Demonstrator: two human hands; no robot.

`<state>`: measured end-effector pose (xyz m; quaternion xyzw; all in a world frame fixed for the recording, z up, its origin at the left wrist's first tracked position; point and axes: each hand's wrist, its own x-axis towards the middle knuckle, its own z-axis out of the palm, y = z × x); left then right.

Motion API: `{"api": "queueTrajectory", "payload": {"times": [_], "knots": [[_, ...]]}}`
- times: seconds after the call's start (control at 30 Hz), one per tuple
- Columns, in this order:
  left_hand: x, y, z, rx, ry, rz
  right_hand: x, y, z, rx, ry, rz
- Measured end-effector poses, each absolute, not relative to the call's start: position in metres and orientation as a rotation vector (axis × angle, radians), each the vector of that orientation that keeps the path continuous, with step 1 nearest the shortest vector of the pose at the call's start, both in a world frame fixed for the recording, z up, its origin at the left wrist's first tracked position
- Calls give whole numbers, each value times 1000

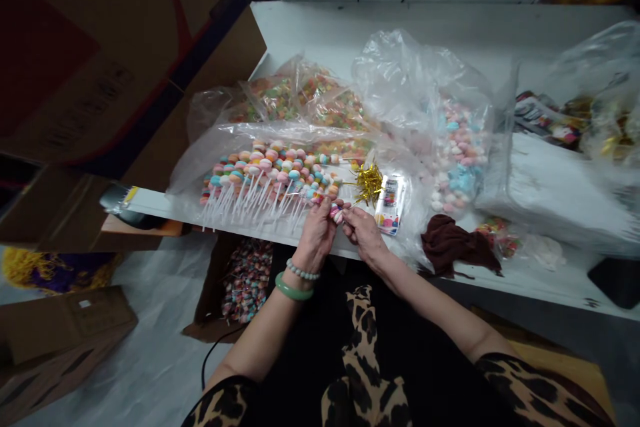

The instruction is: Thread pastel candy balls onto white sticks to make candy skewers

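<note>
Heads up: left hand (315, 237) and right hand (363, 230) have their fingers clamped on a candy skewer (337, 214); squeeze too hard and candies could crack or slip into the gold tinsel (369, 184).

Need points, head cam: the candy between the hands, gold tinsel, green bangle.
Pastel candy on white stick (337, 214): head view, on the candy's pink-and-white side.
Gold foil tinsel bunch (369, 184): head view, on its crinkled centre.
Green jade bangle (294, 287): head view, on the band's front.
</note>
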<state>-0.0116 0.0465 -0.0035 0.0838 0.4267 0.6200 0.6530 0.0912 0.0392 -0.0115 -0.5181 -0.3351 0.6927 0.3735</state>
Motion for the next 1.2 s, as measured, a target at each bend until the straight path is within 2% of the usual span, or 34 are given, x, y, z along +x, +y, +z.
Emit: {"api": "queueTrajectory", "payload": {"times": [0.2,0.3,0.4,0.5,0.63,0.73,0.93,1.07,1.2], "knots": [[-20,50,-5,102,1024,1421,99,27,-12,-1536,-1762,941],[-14,47,-9,160,1037,1443,97,28,-10,-1603,-1890,809],[-5,44,-12,207,1051,1520,90,34,-12,-1667,-1787,908],[-1,43,-11,199,1055,1573,83,41,-16,-1568,-1481,1204],[-6,41,-7,178,1021,1450,82,49,-16,-1318,-984,1646],[-14,33,-9,377,1174,1418,86,52,-14,-1289,-769,1820],[-29,15,-15,1206,1734,1374,88,51,-14,-1274,-735,1843],[-36,18,-13,1360,1820,1398,88,49,-15,-1306,-833,1768],[-40,24,-11,1557,1857,1313,91,50,-15,-1366,-1152,1503]]}}
